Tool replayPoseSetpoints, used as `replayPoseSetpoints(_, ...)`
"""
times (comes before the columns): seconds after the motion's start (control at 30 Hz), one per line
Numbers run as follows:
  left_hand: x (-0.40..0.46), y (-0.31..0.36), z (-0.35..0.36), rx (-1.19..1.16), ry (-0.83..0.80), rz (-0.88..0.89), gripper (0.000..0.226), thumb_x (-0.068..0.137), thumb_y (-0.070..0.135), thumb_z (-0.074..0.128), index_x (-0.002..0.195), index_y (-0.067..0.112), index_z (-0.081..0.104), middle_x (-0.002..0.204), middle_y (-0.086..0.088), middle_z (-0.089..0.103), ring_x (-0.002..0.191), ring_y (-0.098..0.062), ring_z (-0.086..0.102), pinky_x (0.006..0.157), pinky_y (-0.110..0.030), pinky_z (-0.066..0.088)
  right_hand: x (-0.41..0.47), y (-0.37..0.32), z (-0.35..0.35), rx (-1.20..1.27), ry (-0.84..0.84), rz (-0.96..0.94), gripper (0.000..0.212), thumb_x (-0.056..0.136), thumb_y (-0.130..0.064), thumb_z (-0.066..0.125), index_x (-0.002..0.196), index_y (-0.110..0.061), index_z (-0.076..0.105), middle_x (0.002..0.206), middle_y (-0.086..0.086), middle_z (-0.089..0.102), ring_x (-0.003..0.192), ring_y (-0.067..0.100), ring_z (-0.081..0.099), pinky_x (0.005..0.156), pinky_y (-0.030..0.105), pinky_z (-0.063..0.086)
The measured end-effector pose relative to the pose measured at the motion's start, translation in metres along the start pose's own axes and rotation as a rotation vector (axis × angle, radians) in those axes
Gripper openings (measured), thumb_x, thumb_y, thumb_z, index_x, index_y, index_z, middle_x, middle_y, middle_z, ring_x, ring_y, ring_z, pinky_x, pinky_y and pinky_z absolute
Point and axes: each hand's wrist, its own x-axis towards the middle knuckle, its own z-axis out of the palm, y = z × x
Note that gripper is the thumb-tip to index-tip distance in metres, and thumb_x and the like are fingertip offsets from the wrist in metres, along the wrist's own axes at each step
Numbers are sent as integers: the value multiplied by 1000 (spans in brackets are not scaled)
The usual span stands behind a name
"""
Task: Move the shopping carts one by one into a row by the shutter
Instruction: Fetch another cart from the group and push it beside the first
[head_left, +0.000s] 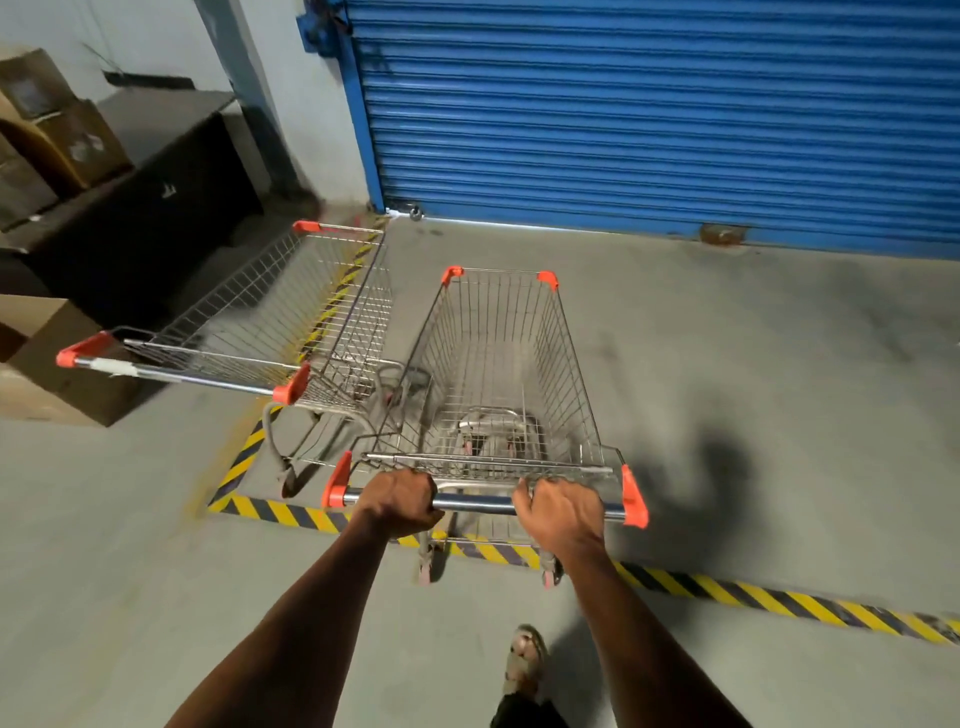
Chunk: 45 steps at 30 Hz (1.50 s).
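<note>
A wire shopping cart with orange corner caps stands in front of me, its nose pointing at the blue roller shutter. My left hand and my right hand both grip its chrome handle bar. The cart's rear wheels sit on the yellow-and-black floor stripe. A second empty cart stands to the left, angled slightly, its handle bar toward me and its nose near the shutter's left post. The two carts are close side by side.
A dark cabinet with cardboard boxes lines the left wall. Another cardboard box sits on the floor beside the left cart. Open grey concrete floor lies to the right, before the shutter. My sandalled foot shows below.
</note>
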Motion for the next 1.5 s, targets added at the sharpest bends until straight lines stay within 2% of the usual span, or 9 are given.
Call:
replayPoseSetpoints(0.17, 64, -34, -25, -33, -23, -12, 34, 73, 57, 49, 77, 26, 63, 85, 0, 73, 85, -21, 71, 74, -31, 56, 69, -15, -5, 9, -24, 23, 63, 91, -53, 31, 62, -13, 70, 57, 6, 67, 52, 27, 64, 55, 29, 45)
replayPoseSetpoints(0.3, 113, -54, -37, 29, 18, -24, 47, 76, 57, 42, 94, 23, 68, 91, -2, 73, 89, -23, 71, 75, -31, 53, 122, -17, -11, -19, -17, 5, 61, 95, -55, 30, 73, -16, 72, 68, 3, 71, 62, 23, 67, 62, 29, 50)
replayPoseSetpoints(0.53, 175, -71, -53, 13, 16, -56, 51, 80, 63, 41, 98, 23, 67, 95, -1, 73, 93, -23, 70, 80, -33, 53, 193, -13, -16, -12, -23, -1, 61, 95, -54, 29, 78, -16, 74, 74, 5, 73, 69, 25, 69, 67, 31, 51)
replayPoseSetpoints(0.77, 186, -81, -53, 12, -34, -24, 41, 89, 57, 48, 104, 24, 67, 93, 2, 71, 86, -18, 67, 73, -30, 49, 201, -17, -14, 9, -39, 3, 64, 97, -56, 24, 80, -17, 72, 74, 3, 71, 67, 22, 68, 66, 31, 52)
replayPoseSetpoints(0.93, 182, -75, -54, 142, -37, -77, 45, 89, 60, 52, 105, 21, 67, 102, -1, 68, 95, -22, 66, 78, -35, 50, 196, -19, -11, 16, -36, 12, 68, 96, -59, 20, 76, -17, 70, 71, 1, 69, 65, 20, 66, 65, 30, 51)
replayPoseSetpoints(1.07, 180, -84, -54, 16, -54, 7, 39, 91, 57, 49, 102, 23, 64, 92, 3, 66, 84, -16, 63, 73, -29, 49, 190, -23, -10, 9, -49, 41, 66, 96, -57, 22, 76, -16, 70, 72, 1, 71, 65, 21, 67, 63, 30, 49)
replayPoseSetpoints(1.2, 177, -84, -59, -36, -62, 38, 27, 91, 55, 48, 88, 29, 54, 88, 3, 68, 80, -16, 65, 71, -27, 50, 187, -25, -11, 19, -73, 51, 67, 95, -57, 21, 75, -15, 70, 71, 2, 71, 66, 23, 68, 65, 30, 51)
replayPoseSetpoints(1.4, 176, -86, -59, -52, -72, 49, 26, 91, 55, 50, 90, 30, 56, 77, 8, 55, 75, -14, 59, 69, -26, 49, 183, -26, -15, 62, -72, 49, 62, 96, -56, 20, 64, -18, 57, 59, -2, 59, 57, 17, 60, 62, 29, 51)
replayPoseSetpoints(1.5, 177, -88, -56, -44, -45, 58, 29, 90, 56, 49, 89, 29, 56, 78, 7, 58, 77, -15, 63, 68, -26, 49, 182, -26, -15, 63, -69, 38, 64, 96, -56, 18, 63, -17, 57, 58, -2, 59, 56, 17, 60, 63, 29, 52)
